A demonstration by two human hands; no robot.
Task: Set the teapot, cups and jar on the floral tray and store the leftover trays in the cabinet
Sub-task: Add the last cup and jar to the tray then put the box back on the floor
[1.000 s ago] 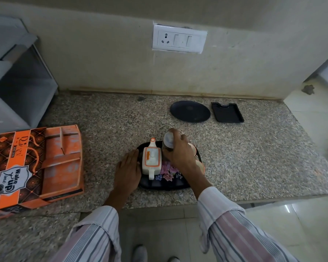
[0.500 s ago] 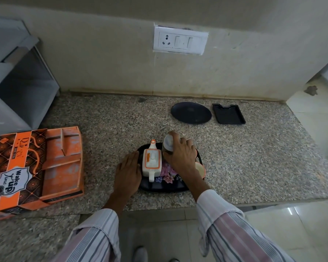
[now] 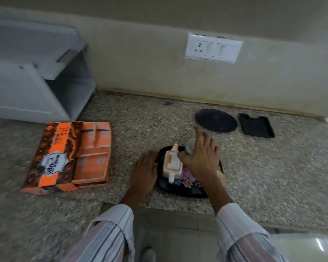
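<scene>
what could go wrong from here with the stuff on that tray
The right hand hovers over the jar, beside the teapot; a careless move could tip either. The floral tray sits near the counter edge, so a push from the left hand might slide it off.

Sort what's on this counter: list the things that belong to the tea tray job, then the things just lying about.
Job:
floral tray
teapot
jar
cup, mostly hidden by the right hand
round black tray
rectangular black tray
white cabinet

Lying about:
orange box
wall socket plate

The left hand rests flat at the floral tray's edge.
</scene>
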